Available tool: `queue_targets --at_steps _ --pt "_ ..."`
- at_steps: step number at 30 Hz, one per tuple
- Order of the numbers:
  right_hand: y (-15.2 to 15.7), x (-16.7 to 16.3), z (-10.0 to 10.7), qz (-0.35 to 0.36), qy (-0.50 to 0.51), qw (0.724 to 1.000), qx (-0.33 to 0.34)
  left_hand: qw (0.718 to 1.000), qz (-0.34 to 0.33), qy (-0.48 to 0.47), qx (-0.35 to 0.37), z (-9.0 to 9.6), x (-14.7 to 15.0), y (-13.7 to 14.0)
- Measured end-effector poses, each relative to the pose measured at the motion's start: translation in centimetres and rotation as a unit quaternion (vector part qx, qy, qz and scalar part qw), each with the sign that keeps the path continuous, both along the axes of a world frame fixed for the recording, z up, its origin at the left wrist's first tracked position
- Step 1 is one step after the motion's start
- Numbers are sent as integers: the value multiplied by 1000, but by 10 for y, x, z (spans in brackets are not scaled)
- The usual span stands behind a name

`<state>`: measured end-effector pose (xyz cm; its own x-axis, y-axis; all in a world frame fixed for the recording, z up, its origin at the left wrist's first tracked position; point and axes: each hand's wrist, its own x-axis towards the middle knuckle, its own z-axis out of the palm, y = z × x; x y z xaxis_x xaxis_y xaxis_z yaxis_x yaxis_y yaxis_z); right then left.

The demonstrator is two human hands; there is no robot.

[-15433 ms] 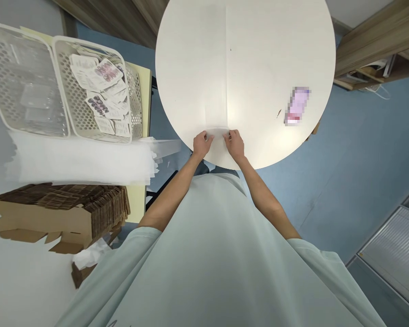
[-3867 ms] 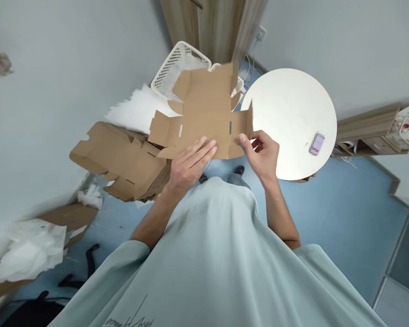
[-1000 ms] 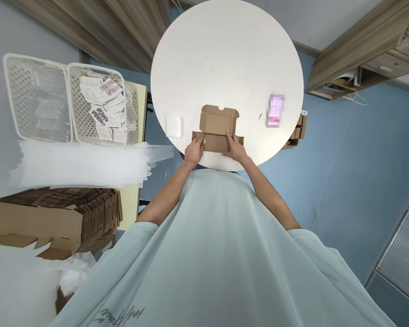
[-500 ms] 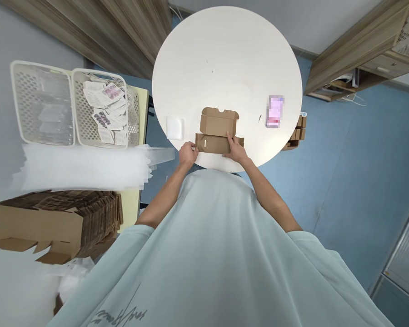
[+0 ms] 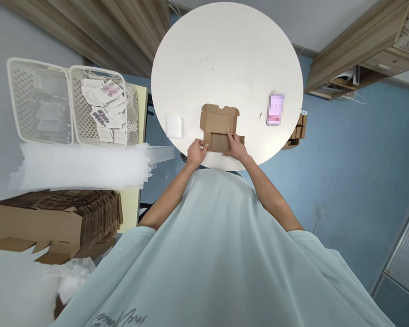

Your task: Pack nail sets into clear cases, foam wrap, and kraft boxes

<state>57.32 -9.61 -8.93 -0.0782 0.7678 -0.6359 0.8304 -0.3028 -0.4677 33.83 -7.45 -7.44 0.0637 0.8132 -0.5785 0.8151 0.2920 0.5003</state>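
A brown cardboard box (image 5: pixel 221 122), partly folded, lies near the front edge of the round white table (image 5: pixel 225 54). Its lid panel stretches away from me, with a notch in the far edge. At the left end, my left hand (image 5: pixel 197 153) pinches the side flap, which is folded inward. My right hand (image 5: pixel 236 147) grips the right end, a finger reaching over the inside and the thumb at the front edge. A right side flap sticks out beyond that hand. Left of the box lies a white padded square (image 5: pixel 175 126).
A phone with a blurred screen (image 5: pixel 275 109) lies on the table's right. On the left side table are a basket of printed packets (image 5: pixel 98 106), a basket of clear bags (image 5: pixel 41 104), white sheets (image 5: pixel 78 165) and stacked flat boxes (image 5: pixel 54 222). Small boxes (image 5: pixel 297 131) sit beyond the right edge.
My left hand has moved right, and the box's left side flap is now folded inward. The right hand stays at the right end.
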Motion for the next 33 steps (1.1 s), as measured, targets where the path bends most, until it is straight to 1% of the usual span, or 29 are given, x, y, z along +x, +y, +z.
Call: queue_targets --at_steps 6,12,15,19,22,24,25,26,28,31,33 --pt "-1 0 3 -2 8 1000 -8 998 -33 40 -27 -5 1 5" --pt "-2 0 -1 -7 14 1000 -1 986 -93 130 -42 -3 9 6" --pt "-2 -1 1 -9 14 1000 3 984 -94 140 -49 -2 16 9" --pt "-6 1 9 -14 13 1000 19 981 -103 156 -47 0 22 12" --pt "-20 12 16 -59 13 994 89 979 -114 163 -46 1 23 12" --pt "-33 24 18 -124 -6 983 138 978 -122 167 -43 2 23 11" --pt "-39 30 17 -160 -23 976 147 976 -127 171 -43 3 23 11" --pt "-44 36 16 -193 -41 970 142 975 -131 176 -44 3 23 10" --pt "-52 44 11 -231 -63 966 99 971 -138 188 -50 3 24 10" --pt "-58 47 4 -231 -61 971 25 968 -144 198 -59 4 24 11" --pt "-57 44 3 -225 -62 972 9 967 -146 200 -61 5 25 12"
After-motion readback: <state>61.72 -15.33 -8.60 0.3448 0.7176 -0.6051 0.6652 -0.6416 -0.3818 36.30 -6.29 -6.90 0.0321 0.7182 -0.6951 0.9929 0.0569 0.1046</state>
